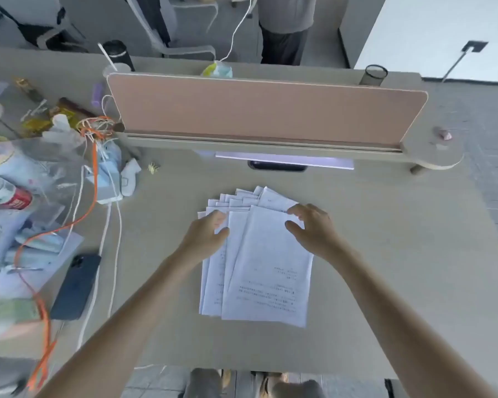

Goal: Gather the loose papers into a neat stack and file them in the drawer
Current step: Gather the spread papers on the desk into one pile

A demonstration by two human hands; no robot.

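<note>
A: What worries you most here?

B: The desk [385, 239] first. It is bare through the centre and right of the frame, but its near edge runs along the bottom, just below the papers [266, 265]. A hard pull toward the body could slide the lowest sheets over it.

A: And the papers themselves?

B: They lie mid-frame as a fanned pile, stepped corners showing at the top, lower edges staggered at the left. Not squared yet. If both hands press inward unevenly, I judge the middle sheets will buckle or shoot out the far side toward the pink divider [265, 110].

A: The hands?

B: The left hand [206, 234] rests on the pile's upper left, fingers curled loosely over the edges. The right hand [314, 225] sits at the upper right, thumb and fingers spread apart around the top sheet's corner. Neither has closed on anything that I can see; they bracket the pile.

A: What about the left side?

B: Crowded. The dark phone [76, 285] and white cable [114, 239] lie near the pile's left, with an orange cable [94, 179] and clutter beyond. A left elbow sweeping out could snag them.

A: The drawer?

B: Not in view, so I cannot tell where the stack must travel
</note>
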